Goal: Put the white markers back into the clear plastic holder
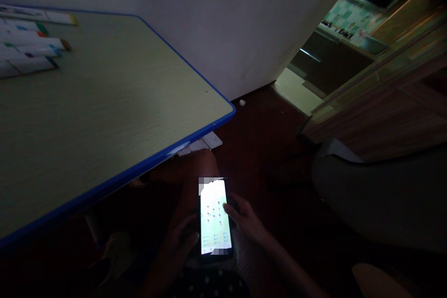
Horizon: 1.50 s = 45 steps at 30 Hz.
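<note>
A smartphone (213,223) with a bright lit screen is held over my lap, its top pointing away from me. My right hand (244,216) grips its right edge, the thumb resting on the side of the screen. Around the lower left edge curl the fingers of my left hand (186,237), dim in the shadow. Small figures and rows of blue marks show on the screen, too small to read. My bare knee (204,163) is just beyond the phone.
A pale table (132,93) with a blue edge fills the left, several markers (31,49) lying at its far left. Papers (209,143) show beneath its corner. A small white object (242,102) lies on the dark red floor (258,144). A grey chair (380,191) stands right.
</note>
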### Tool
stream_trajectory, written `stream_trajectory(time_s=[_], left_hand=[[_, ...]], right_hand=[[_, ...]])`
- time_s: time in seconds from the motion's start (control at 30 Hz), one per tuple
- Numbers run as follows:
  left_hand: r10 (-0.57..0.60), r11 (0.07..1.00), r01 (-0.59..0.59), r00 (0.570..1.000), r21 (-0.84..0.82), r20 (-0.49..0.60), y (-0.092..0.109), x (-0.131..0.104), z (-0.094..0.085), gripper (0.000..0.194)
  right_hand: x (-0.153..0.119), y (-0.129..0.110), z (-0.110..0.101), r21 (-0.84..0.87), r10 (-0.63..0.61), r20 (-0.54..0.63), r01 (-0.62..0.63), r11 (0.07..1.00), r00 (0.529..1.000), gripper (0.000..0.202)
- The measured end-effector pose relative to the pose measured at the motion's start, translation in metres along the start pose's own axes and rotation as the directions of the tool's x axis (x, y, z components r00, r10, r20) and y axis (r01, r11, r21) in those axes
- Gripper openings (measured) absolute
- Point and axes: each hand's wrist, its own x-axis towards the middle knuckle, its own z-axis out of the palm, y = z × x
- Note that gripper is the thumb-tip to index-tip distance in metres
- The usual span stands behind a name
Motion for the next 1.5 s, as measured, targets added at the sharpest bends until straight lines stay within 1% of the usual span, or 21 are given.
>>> stream_trajectory(time_s=[0.17, 0.33, 0.5, 0.67, 0.8, 0.83, 0.93, 1.0, 1.17, 1.4, 1.47, 1.5], left_hand=[[-0.038, 0.999, 0.038, 0.999, -0.018, 0.026, -0.001, 0.001, 0.001, 0.046], [0.011, 1.0, -0.011, 1.0, -0.013, 0.001, 0.01, 0.005, 0.004, 0.046], [0.018, 0.999, -0.018, 1.0, 0.045, -0.004, 0.014, 0.011, 0.004, 0.051], [0.033, 0.998, -0.035, 0.999, 0.05, 0.026, 0.01, 0.011, 0.004, 0.053], [0.033, 0.997, -0.035, 0.999, 0.064, 0.036, 0.012, 0.01, 0.004, 0.055], [0.025, 0.997, -0.028, 0.999, 0.074, 0.033, 0.013, 0.01, 0.005, 0.056], [0.016, 0.996, -0.019, 0.999, 0.093, 0.033, 0.015, 0.009, 0.006, 0.057], [0.019, 0.996, -0.022, 0.999, 0.089, 0.029, 0.017, 0.009, 0.006, 0.055], [0.028, 0.999, -0.027, 1.0, 0.047, -0.008, 0.019, 0.008, 0.006, 0.05], [0.018, 0.997, -0.02, 0.999, 0.069, 0.031, 0.011, 0.01, 0.004, 0.05], [0.026, 0.997, -0.026, 1.0, 0.066, 0.005, 0.01, 0.01, 0.004, 0.05], [0.026, 0.998, -0.025, 1.0, 0.064, -0.009, 0.011, 0.01, 0.005, 0.05]], right_hand=[[0.006, -0.002, -0.001, 0.0, -0.02, 0.019, 0.021, 1.0, 1.0, 0.032], [0.019, -0.005, -0.006, -0.074, -0.061, -0.002, 0.061, 0.995, 0.998, 0.035], [0.026, -0.007, -0.009, -0.042, -0.088, 0.084, 0.092, 0.995, 0.993, 0.035], [0.018, -0.007, -0.011, -0.024, -0.051, 0.121, 0.054, 0.998, 0.991, 0.044], [0.01, -0.011, -0.01, -0.042, -0.05, 0.166, 0.058, 0.997, 0.985, 0.06], [0.01, -0.011, -0.009, -0.048, -0.057, 0.158, 0.066, 0.997, 0.986, 0.06], [0.01, -0.009, -0.006, -0.061, -0.066, 0.109, 0.072, 0.995, 0.992, 0.047], [0.011, -0.008, -0.005, -0.074, -0.073, 0.09, 0.08, 0.994, 0.993, 0.043], [0.01, -0.009, -0.005, -0.097, -0.08, 0.093, 0.089, 0.991, 0.992, 0.047], [0.01, -0.007, -0.004, -0.136, -0.053, 0.067, 0.062, 0.989, 0.996, 0.048], [0.01, -0.009, -0.008, -0.164, -0.039, 0.098, 0.055, 0.985, 0.994, 0.055], [0.009, -0.011, -0.01, -0.184, -0.034, 0.141, 0.06, 0.981, 0.989, 0.064]])
